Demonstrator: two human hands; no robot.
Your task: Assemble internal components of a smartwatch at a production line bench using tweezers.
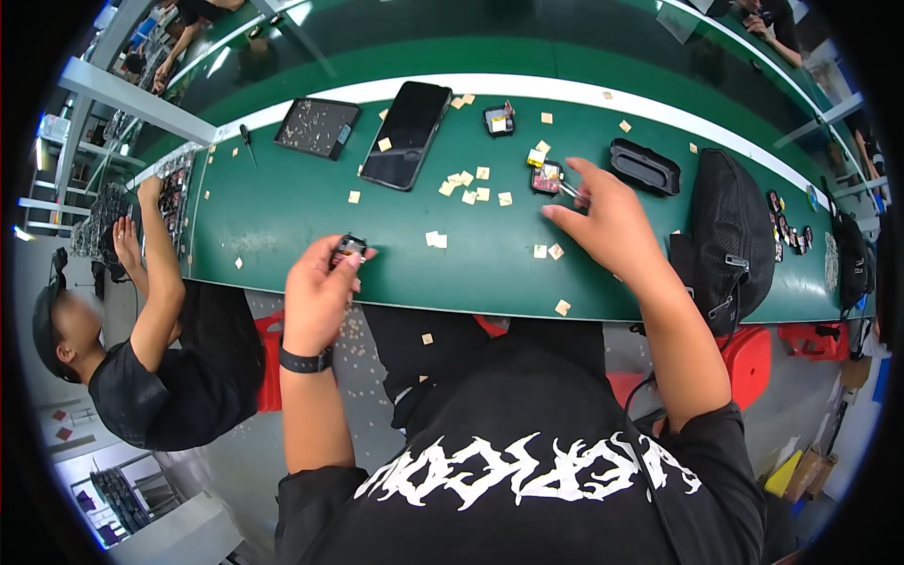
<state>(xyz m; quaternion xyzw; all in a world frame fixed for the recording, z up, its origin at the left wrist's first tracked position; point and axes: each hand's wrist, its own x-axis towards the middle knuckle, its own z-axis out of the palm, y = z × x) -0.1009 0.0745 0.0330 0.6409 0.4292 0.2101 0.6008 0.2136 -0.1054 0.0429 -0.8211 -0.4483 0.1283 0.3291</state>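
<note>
Near the table's front edge, my left hand (320, 282) is closed on a small black electronic housing (349, 248), pinched between thumb and fingers. Its inner parts show, too small to make out. My right hand (607, 207) reaches over the table with thumb and index finger spread. Slim metal tweezers (570, 189) stick out from under its curled fingers, their tips beside another open housing (546, 178). That housing lies on the green table with a red part inside and a yellow-and-white piece (538, 158) at its upper edge. The rest of the tweezers is hidden by the hand.
Small tan squares (468, 178) lie scattered about. Farther back are a black tray (317, 127), a phone (408, 137), a screwdriver (248, 143), another housing (499, 120) and a black case (645, 167). A black bag (732, 235) stands right; a co-worker (132, 367) sits left.
</note>
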